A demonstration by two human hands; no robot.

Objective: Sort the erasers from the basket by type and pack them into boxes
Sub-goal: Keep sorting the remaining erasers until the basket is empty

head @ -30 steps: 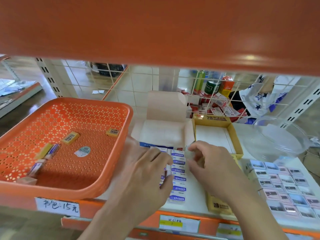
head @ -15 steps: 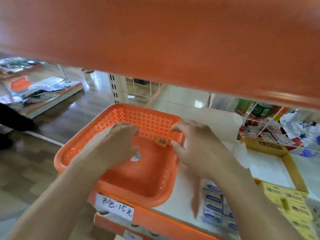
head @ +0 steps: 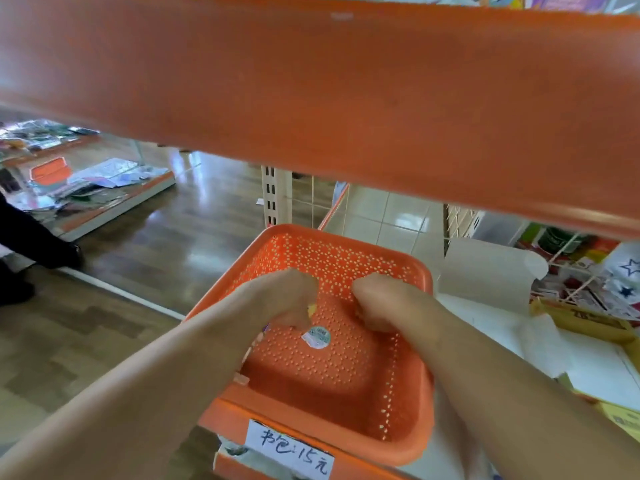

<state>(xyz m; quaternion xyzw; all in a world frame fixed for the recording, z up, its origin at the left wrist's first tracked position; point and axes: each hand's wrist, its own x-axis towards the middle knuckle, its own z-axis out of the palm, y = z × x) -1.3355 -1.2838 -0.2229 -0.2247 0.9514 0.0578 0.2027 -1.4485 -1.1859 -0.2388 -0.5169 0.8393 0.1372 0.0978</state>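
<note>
White paper tag (head: pixel 290 448) on the shelf edge below the orange basket (head: pixel 408 410): handwritten "书包:15元". Round sticker (head: pixel 317 337) on the basket floor: print illegible. Yellow box (head: pixel 585 318), right: dark print beginning "2B", remainder blurred.

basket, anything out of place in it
A round white sticker lies on the floor of the orange basket, between the left hand and the right hand; it looks like a label, not an eraser.
</note>
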